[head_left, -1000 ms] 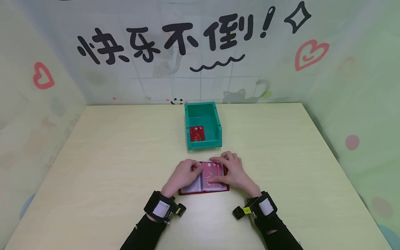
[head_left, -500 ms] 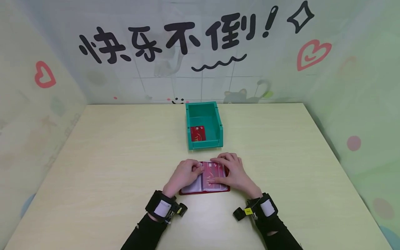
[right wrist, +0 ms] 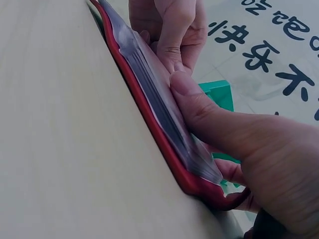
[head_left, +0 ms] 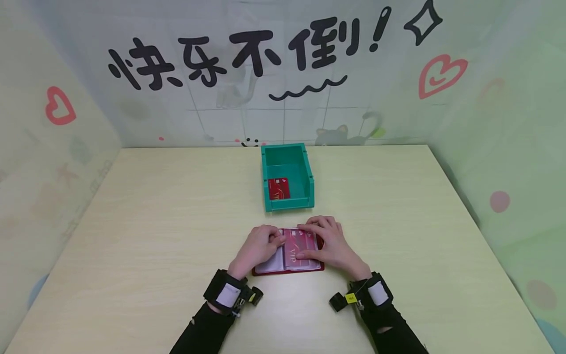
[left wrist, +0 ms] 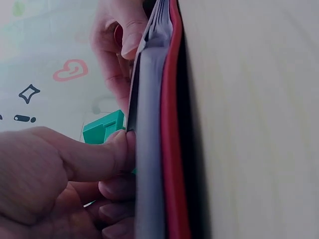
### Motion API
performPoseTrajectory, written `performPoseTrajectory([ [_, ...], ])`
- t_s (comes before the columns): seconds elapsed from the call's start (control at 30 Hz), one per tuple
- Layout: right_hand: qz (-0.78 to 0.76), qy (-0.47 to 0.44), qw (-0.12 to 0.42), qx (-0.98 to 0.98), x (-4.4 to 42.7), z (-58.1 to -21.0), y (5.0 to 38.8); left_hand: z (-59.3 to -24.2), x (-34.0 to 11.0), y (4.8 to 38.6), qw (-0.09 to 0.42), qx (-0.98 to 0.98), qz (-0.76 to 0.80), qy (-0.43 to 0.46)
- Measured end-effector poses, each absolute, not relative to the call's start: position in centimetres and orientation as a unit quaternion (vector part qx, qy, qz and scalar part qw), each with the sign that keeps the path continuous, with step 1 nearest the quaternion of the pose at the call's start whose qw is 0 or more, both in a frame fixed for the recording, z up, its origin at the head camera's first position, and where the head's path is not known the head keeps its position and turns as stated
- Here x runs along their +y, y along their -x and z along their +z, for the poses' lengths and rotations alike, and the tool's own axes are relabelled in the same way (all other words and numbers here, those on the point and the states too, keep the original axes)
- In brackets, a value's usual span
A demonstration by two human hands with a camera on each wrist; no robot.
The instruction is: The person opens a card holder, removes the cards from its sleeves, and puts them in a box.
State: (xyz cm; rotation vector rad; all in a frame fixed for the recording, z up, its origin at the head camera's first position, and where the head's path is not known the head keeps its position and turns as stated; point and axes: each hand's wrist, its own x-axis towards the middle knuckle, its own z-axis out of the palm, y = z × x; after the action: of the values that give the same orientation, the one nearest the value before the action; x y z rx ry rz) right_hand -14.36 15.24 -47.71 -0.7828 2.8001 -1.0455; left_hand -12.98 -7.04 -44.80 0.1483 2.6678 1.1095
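Observation:
A red card holder (head_left: 270,269) lies open on the table with clear plastic pages (right wrist: 159,107). A pinkish-red VIP card (head_left: 302,244) shows on its right-hand page, seemingly under clear plastic. My left hand (head_left: 261,248) pinches a thin edge near the top middle of the holder, between thumb and forefinger; it looks like a plastic page, though the card's edge may be there too. With its thumb (right wrist: 187,84) over the pages and fingers at the far and right edges, my right hand (head_left: 333,246) grips the card holder. Its fingers behind the holder are partly hidden.
Just beyond the card holder stands a green bin (head_left: 292,204). Inside it, at the front left, lies another red card (head_left: 279,189). Fabric walls with printed writing enclose the pale table (head_left: 155,246) on the back and sides.
The hands and card holder stay almost in place, apart from a small shift of the head view. The VIP lettering on the card shows more clearly now.

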Motion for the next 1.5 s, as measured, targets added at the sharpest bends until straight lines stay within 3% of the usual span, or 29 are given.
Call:
performPoseTrajectory([
  [0.3,-0.336,0.248,0.031,0.908,15.7,-47.8,14.4,-44.3,-7.5,12.9,0.146,0.905,0.398,-0.042],
  [0.57,-0.337,0.247,0.026,0.908,15.6,-47.8,14.3,-44.3,-7.3,12.5,0.134,0.914,0.379,-0.060],
  [1.1,-0.339,0.255,-0.002,0.906,15.3,-48.3,14.3,-42.1,-9.9,14.4,0.161,0.882,0.442,0.021],
  [1.5,-0.346,0.250,0.006,0.904,15.5,-48.2,14.1,-37.7,-9.0,17.7,0.118,0.884,0.442,-0.093],
])
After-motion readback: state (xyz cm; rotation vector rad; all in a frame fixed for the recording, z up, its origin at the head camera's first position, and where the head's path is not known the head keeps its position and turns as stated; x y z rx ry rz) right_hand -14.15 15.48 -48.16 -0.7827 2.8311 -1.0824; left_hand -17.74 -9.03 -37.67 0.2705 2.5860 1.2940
